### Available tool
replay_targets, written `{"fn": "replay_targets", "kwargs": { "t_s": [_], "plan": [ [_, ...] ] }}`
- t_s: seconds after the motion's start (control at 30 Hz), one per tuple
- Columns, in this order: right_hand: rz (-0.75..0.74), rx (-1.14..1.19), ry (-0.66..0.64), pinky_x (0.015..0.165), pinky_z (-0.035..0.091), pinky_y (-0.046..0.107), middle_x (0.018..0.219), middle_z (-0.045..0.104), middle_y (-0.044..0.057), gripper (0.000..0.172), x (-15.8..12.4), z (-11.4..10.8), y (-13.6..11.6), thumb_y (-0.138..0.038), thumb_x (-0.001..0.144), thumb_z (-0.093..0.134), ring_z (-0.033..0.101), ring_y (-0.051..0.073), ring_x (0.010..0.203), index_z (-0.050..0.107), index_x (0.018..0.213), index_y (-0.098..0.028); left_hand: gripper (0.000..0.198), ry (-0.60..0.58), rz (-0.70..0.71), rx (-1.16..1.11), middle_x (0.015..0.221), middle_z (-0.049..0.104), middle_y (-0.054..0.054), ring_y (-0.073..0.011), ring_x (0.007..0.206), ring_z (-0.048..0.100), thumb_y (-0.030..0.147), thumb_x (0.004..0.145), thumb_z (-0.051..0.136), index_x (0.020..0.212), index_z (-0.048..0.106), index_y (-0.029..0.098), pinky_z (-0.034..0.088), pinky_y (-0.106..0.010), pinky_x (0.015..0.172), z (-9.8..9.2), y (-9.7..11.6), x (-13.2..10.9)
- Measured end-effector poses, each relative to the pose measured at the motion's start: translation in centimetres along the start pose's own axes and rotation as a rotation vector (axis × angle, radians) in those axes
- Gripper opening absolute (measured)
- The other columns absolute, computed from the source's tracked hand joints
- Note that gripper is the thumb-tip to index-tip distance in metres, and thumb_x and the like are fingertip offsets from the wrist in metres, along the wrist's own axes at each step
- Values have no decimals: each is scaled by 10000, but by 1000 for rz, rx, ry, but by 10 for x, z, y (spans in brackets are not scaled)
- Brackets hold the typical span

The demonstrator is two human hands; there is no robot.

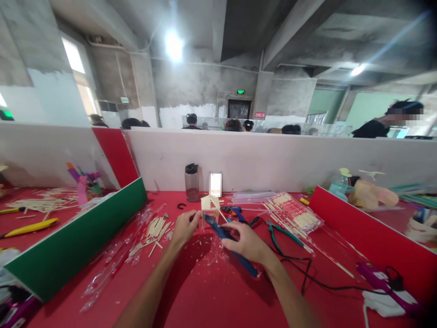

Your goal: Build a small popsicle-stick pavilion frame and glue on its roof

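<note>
My left hand pinches a small house-like model of wooden sticks that stands on the red table. My right hand is closed round a blue hot glue gun, whose nozzle points at the base of the model. The gun's black cable trails off to the right across the table.
A dark water bottle stands behind the model by the white partition. Cut sticks lie left, packs of chopsticks and green-handled pliers right. A green divider and a red divider bound the space. People sit beyond.
</note>
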State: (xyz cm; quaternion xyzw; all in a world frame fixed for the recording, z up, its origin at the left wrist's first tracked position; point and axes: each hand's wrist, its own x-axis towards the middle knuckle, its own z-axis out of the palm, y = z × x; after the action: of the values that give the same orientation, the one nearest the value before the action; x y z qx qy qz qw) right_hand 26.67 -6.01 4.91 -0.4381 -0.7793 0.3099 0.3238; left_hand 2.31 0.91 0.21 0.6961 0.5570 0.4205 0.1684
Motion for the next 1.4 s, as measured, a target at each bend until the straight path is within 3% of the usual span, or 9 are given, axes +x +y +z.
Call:
{"fn": "replay_targets", "kwargs": {
  "t_s": [0.1, 0.23, 0.47, 0.7, 0.9, 1.17, 1.23, 1.3, 1.4],
  "plan": [
    [-14, 384, 93, 884, 497, 360, 1136, 695, 76, 494, 4, -19, 10, -422, 813, 635, 639, 256, 1018, 627, 1251, -193, 476, 11, -14, -86, 530, 579, 10, -148, 512, 535, 527, 924, 419, 771, 669, 152, 361, -232, 546, 3, -3, -1],
    [18, 717, 311, 936, 501, 360, 1163, 695, 57, 443, 10, -27, 32, -467, 813, 650, 626, 258, 1110, 647, 1180, -220, 480, -51, 1, -157, 528, 555, 17, -132, 501, 504, 534, 923, 424, 744, 646, 147, 348, -225, 537, 13, 1, -6],
    [46, 1013, 253, 741, 573, 353, 948, 734, 67, 372, 20, -28, 43, -511, 843, 638, 703, 252, 908, 651, 1062, -211, 482, -152, 84, -71, 545, 496, 25, -114, 526, 451, 497, 943, 403, 697, 619, 143, 284, -225, 538, 30, 16, -16],
    [56, 748, 145, 509, 497, 230, 809, 707, 21, 393, 47, -56, 14, -547, 812, 672, 638, 157, 638, 648, 1005, -206, 457, -203, 129, 41, 560, 488, 24, -116, 542, 442, 461, 960, 385, 688, 593, 158, 256, -234, 544, 37, 24, -23],
    [21, 445, 188, 632, 519, 251, 807, 707, 43, 516, 69, -73, 12, -655, 883, 496, 632, 176, 727, 653, 977, -172, 450, -203, 134, 77, 599, 560, 6, -123, 561, 470, 439, 967, 386, 692, 606, 158, 275, -238, 565, 41, 24, -26],
    [10, 138, -24, 595, 475, 269, 689, 652, 24, 550, 77, -85, 31, -681, 873, 492, 577, 163, 601, 661, 845, -158, 467, -217, 174, 136, 610, 558, -4, -124, 551, 446, 424, 982, 363, 695, 618, 159, 251, -248, 564, 41, 27, -30],
    [-27, 58, -62, 673, 501, 297, 750, 684, 34, 498, 75, -88, 31, -653, 846, 560, 622, 197, 678, 684, 864, -170, 472, -228, 184, 156, 615, 564, -8, -123, 545, 443, 423, 986, 354, 709, 629, 158, 249, -250, 566, 41, 29, -31],
    [-84, 6, -90, 834, 504, 338, 952, 727, 50, 445, 72, -92, 29, -609, 834, 606, 659, 252, 886, 713, 962, -196, 472, -242, 200, 178, 616, 568, -10, -122, 538, 438, 420, 988, 349, 726, 642, 159, 248, -252, 564, 40, 31, -32],
    [-46, -106, -146, 974, 457, 402, 1153, 710, 60, 483, 66, -100, 29, -590, 811, 639, 636, 305, 1061, 711, 1113, -220, 465, -260, 225, 203, 616, 577, -16, -123, 531, 438, 414, 989, 348, 750, 658, 163, 244, -254, 558, 40, 31, -34]
  ]
}}
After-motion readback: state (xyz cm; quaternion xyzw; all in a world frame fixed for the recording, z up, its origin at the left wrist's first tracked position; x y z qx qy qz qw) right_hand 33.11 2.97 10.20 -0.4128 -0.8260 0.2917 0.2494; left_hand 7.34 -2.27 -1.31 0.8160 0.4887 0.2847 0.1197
